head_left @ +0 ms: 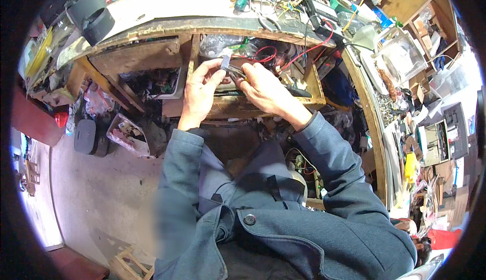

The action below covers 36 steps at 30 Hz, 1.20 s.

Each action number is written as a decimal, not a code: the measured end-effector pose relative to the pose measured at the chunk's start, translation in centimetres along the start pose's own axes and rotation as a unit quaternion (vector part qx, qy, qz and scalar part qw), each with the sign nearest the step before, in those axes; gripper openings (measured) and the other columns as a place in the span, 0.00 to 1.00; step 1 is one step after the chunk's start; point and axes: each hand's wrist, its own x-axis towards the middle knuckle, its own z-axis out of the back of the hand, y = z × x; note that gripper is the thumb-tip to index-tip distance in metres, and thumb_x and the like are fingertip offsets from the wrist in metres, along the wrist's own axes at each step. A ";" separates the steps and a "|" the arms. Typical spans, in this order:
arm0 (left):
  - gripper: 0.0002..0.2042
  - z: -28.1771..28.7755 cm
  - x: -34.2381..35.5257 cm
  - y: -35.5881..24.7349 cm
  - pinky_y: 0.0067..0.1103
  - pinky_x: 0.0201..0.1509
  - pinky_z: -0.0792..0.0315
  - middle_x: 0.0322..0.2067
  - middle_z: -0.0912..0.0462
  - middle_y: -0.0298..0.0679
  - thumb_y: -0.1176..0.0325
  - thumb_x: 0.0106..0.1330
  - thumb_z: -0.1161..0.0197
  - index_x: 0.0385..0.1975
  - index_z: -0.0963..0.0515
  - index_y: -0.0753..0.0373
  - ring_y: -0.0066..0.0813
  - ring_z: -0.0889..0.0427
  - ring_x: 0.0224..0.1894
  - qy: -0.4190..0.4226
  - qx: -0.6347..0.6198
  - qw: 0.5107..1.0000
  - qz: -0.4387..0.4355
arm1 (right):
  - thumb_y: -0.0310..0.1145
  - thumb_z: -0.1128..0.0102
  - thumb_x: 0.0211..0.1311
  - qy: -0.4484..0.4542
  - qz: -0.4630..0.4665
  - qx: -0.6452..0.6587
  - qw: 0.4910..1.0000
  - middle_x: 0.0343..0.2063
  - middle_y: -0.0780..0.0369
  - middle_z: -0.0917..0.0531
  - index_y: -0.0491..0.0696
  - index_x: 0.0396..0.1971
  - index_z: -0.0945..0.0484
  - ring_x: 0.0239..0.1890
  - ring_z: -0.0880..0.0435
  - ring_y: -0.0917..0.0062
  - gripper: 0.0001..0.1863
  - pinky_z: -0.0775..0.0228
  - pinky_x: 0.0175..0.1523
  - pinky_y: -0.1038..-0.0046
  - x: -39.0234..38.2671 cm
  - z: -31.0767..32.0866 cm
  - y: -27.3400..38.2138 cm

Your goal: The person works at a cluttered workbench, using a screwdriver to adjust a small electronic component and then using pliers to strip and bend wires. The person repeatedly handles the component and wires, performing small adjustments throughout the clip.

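Above an open wooden drawer (217, 109) my two hands are close together. My left hand (200, 92) pinches a small flat grey strip (226, 62) between thumb and fingers, its end pointing up. My right hand (264, 89) is closed around a slim dark metal tool (235, 71), whose tip reaches toward the strip. What kind of tool it is, my fingers mostly hide. Behind the hands, the drawer holds red wire (267, 55) and clear plastic.
The cluttered workbench (167, 24) runs across the far side, with a green-handled tool (242, 3), pliers (271, 23) and cables. A second crowded bench edge (372, 123) stands at my right. Low on the left are a box of scraps (129, 134) and a dark bin (86, 137).
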 end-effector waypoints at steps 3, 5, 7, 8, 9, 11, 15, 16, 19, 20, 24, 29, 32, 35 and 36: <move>0.13 0.0 0.1 0.1 0.19 0.48 0.20 0.42 0.15 0.33 0.76 0.71 0.38 0.53 0.21 0.65 0.20 0.17 0.41 0.005 0.002 1.000 0.004 | 0.41 0.46 0.71 0.030 -0.001 0.030 0.999 0.32 0.47 0.25 0.41 0.37 0.31 0.37 0.24 0.51 0.17 0.32 0.45 0.54 0.0 0.3 -0.5; 0.13 0.1 0.0 0.0 0.20 0.49 0.21 0.42 0.16 0.33 0.74 0.70 0.37 0.53 0.21 0.65 0.20 0.18 0.42 0.004 -0.003 1.000 0.020 | 0.42 0.46 0.71 0.042 -0.004 0.039 0.998 0.31 0.47 0.25 0.40 0.37 0.31 0.38 0.24 0.51 0.17 0.32 0.45 0.54 0.2 0.2 -0.8; 0.13 0.1 0.1 -0.1 0.20 0.49 0.21 0.42 0.16 0.34 0.74 0.70 0.36 0.53 0.21 0.66 0.20 0.17 0.42 0.004 0.028 0.999 0.029 | 0.43 0.47 0.70 0.049 -0.009 0.043 0.998 0.31 0.47 0.24 0.40 0.38 0.30 0.38 0.24 0.51 0.17 0.32 0.46 0.54 0.2 0.2 -0.8; 0.13 0.1 0.0 -0.2 0.20 0.49 0.21 0.41 0.15 0.34 0.74 0.70 0.36 0.53 0.21 0.67 0.20 0.17 0.41 0.004 0.043 0.998 0.034 | 0.43 0.46 0.70 0.050 -0.012 0.043 0.998 0.32 0.46 0.24 0.40 0.38 0.30 0.39 0.24 0.51 0.17 0.32 0.46 0.54 0.3 0.4 -0.6; 0.13 0.1 0.0 -0.2 0.20 0.49 0.22 0.41 0.15 0.34 0.73 0.70 0.36 0.52 0.21 0.67 0.20 0.17 0.41 0.001 0.049 0.998 0.032 | 0.43 0.46 0.70 0.051 -0.016 0.042 0.998 0.32 0.46 0.24 0.40 0.38 0.29 0.39 0.24 0.51 0.18 0.32 0.46 0.54 0.3 0.4 -0.5; 0.13 0.1 0.0 -0.3 0.20 0.48 0.22 0.41 0.15 0.34 0.73 0.70 0.36 0.52 0.21 0.67 0.20 0.17 0.41 -0.004 0.062 0.998 0.028 | 0.42 0.46 0.70 0.046 -0.011 0.036 0.998 0.32 0.46 0.25 0.39 0.38 0.30 0.39 0.23 0.51 0.18 0.31 0.46 0.55 0.4 0.5 -0.4; 0.13 0.2 0.0 -0.1 0.18 0.47 0.23 0.40 0.14 0.34 0.73 0.70 0.37 0.53 0.21 0.67 0.19 0.16 0.40 0.007 0.073 0.997 0.027 | 0.41 0.45 0.70 0.023 -0.001 0.023 0.999 0.31 0.47 0.25 0.39 0.36 0.29 0.37 0.23 0.51 0.17 0.31 0.44 0.56 0.3 0.4 -0.5; 0.13 0.2 0.0 -0.2 0.18 0.47 0.23 0.40 0.14 0.34 0.73 0.70 0.37 0.53 0.21 0.67 0.19 0.16 0.39 0.007 0.072 0.997 0.030 | 0.41 0.44 0.69 0.020 -0.001 0.012 1.000 0.31 0.47 0.24 0.40 0.36 0.28 0.38 0.22 0.50 0.17 0.30 0.44 0.55 0.3 0.4 -0.5; 0.13 0.4 0.0 0.2 0.18 0.47 0.23 0.40 0.14 0.34 0.72 0.70 0.36 0.52 0.21 0.67 0.18 0.17 0.39 0.007 0.073 0.997 0.025 | 0.42 0.43 0.68 0.012 0.005 -0.018 1.000 0.29 0.47 0.21 0.41 0.35 0.26 0.36 0.20 0.49 0.16 0.29 0.42 0.52 0.5 0.4 -0.4; 0.13 0.4 0.0 0.3 0.18 0.47 0.23 0.39 0.14 0.34 0.72 0.70 0.36 0.52 0.20 0.67 0.18 0.17 0.39 0.008 0.073 0.997 0.023 | 0.41 0.43 0.68 0.010 0.007 -0.026 1.000 0.27 0.47 0.21 0.41 0.34 0.25 0.35 0.20 0.49 0.16 0.28 0.41 0.52 0.6 0.5 -0.3; 0.12 0.5 0.0 0.2 0.18 0.47 0.24 0.38 0.14 0.33 0.72 0.70 0.36 0.51 0.20 0.67 0.17 0.18 0.39 0.016 0.089 0.996 0.026 | 0.38 0.41 0.67 -0.010 -0.001 -0.061 0.998 0.23 0.47 0.21 0.40 0.30 0.23 0.31 0.19 0.49 0.14 0.28 0.37 0.55 0.5 0.0 -0.3; 0.13 0.2 0.0 -0.2 0.17 0.47 0.24 0.39 0.14 0.33 0.72 0.70 0.35 0.51 0.20 0.67 0.17 0.18 0.40 0.029 0.101 0.994 0.039 | 0.38 0.41 0.65 0.029 -0.036 -0.079 0.996 0.25 0.47 0.18 0.43 0.33 0.21 0.32 0.16 0.50 0.12 0.23 0.39 0.53 0.7 -0.3 -1.1; 0.12 0.3 -0.1 -0.3 0.18 0.48 0.23 0.40 0.14 0.34 0.72 0.70 0.35 0.51 0.20 0.67 0.17 0.18 0.41 0.024 0.095 0.994 0.038 | 0.38 0.42 0.66 0.000 -0.023 -0.066 0.998 0.25 0.46 0.19 0.42 0.32 0.22 0.33 0.17 0.49 0.13 0.25 0.39 0.53 0.5 -0.4 -1.0; 0.12 0.0 0.2 -0.4 0.19 0.47 0.23 0.40 0.15 0.34 0.73 0.69 0.36 0.51 0.20 0.67 0.19 0.17 0.42 0.027 0.073 0.996 0.050 | 0.38 0.41 0.68 -0.027 -0.026 -0.031 0.999 0.25 0.46 0.21 0.40 0.31 0.22 0.33 0.18 0.49 0.15 0.28 0.38 0.55 0.1 -0.2 -0.6; 0.12 0.0 0.3 -0.2 0.18 0.48 0.23 0.42 0.15 0.33 0.71 0.72 0.37 0.51 0.20 0.67 0.17 0.18 0.42 0.029 0.050 0.997 0.042 | 0.39 0.41 0.68 -0.037 -0.026 -0.004 0.999 0.24 0.47 0.21 0.40 0.32 0.22 0.32 0.18 0.49 0.15 0.28 0.38 0.55 0.0 -0.3 -0.9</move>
